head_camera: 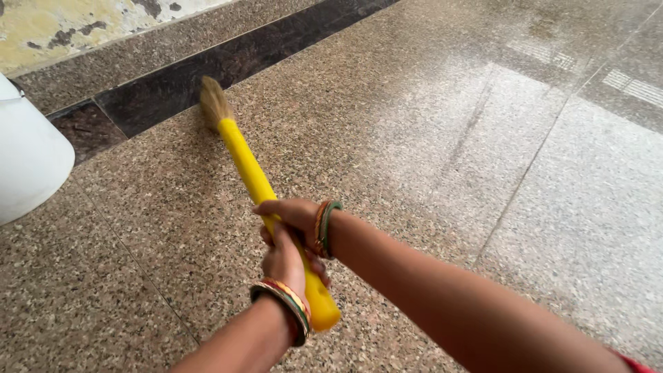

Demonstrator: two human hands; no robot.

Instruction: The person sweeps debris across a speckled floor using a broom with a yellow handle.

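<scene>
Nearest to you, your left hand point(284, 266) is clenched around the lower end of the yellow broom handle point(259, 186), just above its rounded butt, with red, green and gold bangles point(286, 304) stacked at that wrist. Directly above it, touching it, your right hand point(293, 220) wraps the same handle from the right side, fingers curled over the top, and carries a matching set of bangles at its wrist. A sliver of red sleeve point(632, 362) shows at the bottom right corner. The handle runs away from you, tilted up and to the left, and ends in a pale straw brush head point(213, 103) that meets the speckled granite floor point(449, 138) close to a dark stone border strip point(166, 83). At the left edge, a white bucket point(27, 159) stands on the floor, well apart from the brush. Beyond the border, a stained, peeling wall base point(76, 27) closes the far left corner.
</scene>
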